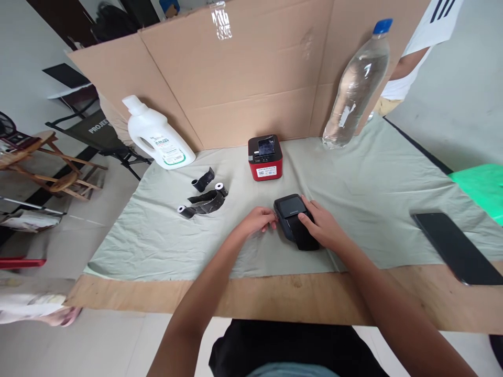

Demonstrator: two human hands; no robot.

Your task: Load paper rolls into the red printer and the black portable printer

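Observation:
A dark handheld label printer [293,208] with a small screen lies on the green cloth in front of me. My right hand [322,224] grips its right side, the thumb resting across the top and the fingers along the far edge. At the printer's left edge, my left hand [261,219] has its fingers curled, with the fingertips touching or very near the casing; whatever they pinch, if anything, is hidden. Beyond it sits a red and black box-shaped printer [266,166]. Black label rolls [208,203], partly unwound, lie to the left, with a short dark strip [203,179] behind them.
A white jug [161,137] leans at the back left against a cardboard screen [251,78]. A water bottle [356,89] leans at the back right. A dark phone or tablet [458,246] lies right, near the wooden table edge [283,293]. Behind the screen stands a person [408,68].

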